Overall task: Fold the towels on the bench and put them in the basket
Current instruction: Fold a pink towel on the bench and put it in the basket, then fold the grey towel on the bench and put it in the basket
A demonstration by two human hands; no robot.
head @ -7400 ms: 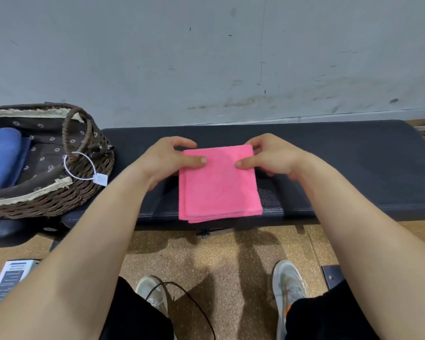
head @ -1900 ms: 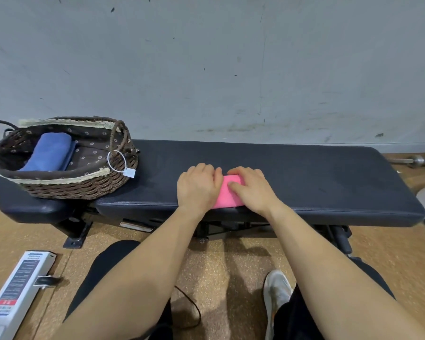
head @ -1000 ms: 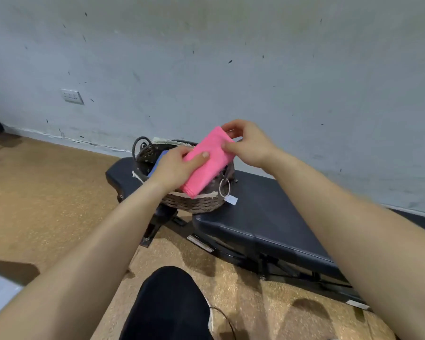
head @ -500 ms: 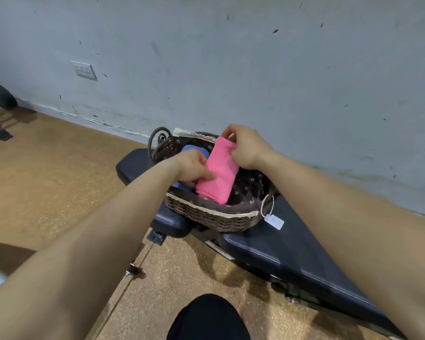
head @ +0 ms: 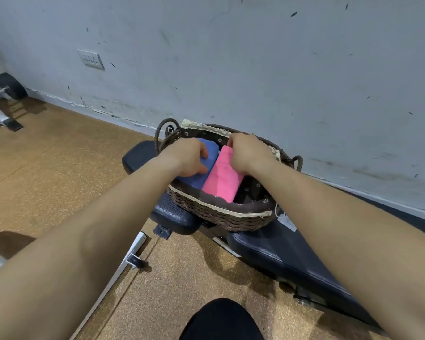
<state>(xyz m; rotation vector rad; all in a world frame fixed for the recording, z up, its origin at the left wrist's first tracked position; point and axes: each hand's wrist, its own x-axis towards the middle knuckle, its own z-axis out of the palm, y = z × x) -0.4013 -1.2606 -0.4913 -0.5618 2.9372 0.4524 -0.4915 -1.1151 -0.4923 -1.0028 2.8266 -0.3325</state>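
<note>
The weight bench (head: 292, 256) carries the wicker basket (head: 221, 213) near its one end, so a hard push down into the basket's near side could probably rock or slide it toward the floor below. The likelier slip is inside the basket: the folded pink towel (head: 221, 180) lies along the basket's middle with its near end riding up against the basket's near wall. If it is let go before it settles flat, the folds may spring open or the end may hang over the basket's rim. The folded blue towel (head: 196, 179) lies in the basket's left part, touching the pink one along its side, and could be dragged out of shape by a careless shove. The basket holds just these two towels on its dark flowered liner (head: 253, 192), whose right part is bare. The right hand (head: 245, 153) sits over the pink towel's far end by the basket's far wall, fingers hidden, so I cannot tell whether it grasps or has released. The left hand (head: 189, 155) lies on the blue towel with bent fingers; whether it clenches or only presses is unclear. A white tag (head: 286, 220) hangs at the basket's right end.
</note>
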